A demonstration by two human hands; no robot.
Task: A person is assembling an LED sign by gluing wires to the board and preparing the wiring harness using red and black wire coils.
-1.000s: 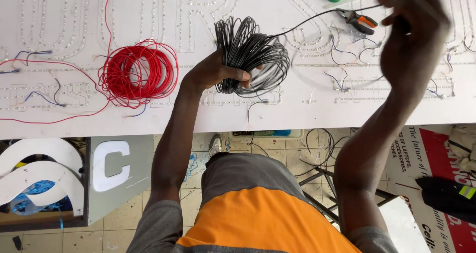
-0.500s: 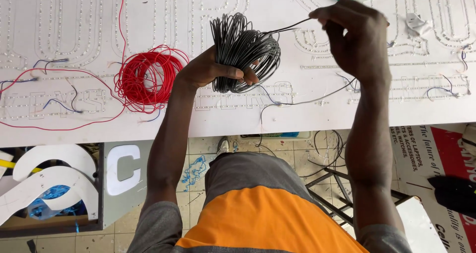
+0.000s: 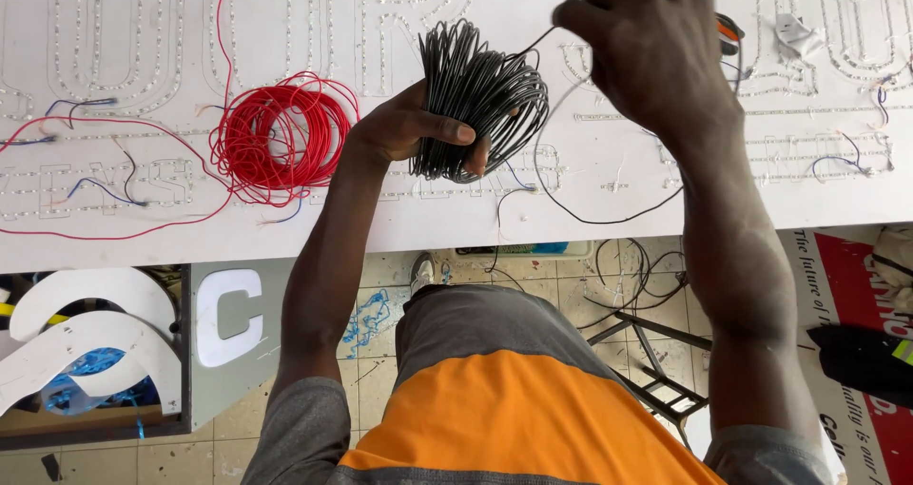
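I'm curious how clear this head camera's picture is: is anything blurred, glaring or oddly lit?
Head view: even, soft light and faint shadows; the white board is bright but not blown out. The black wire coil in the left hand and the red wire coil look sharp. The right hand, close to the lens, looms large and slightly soft.
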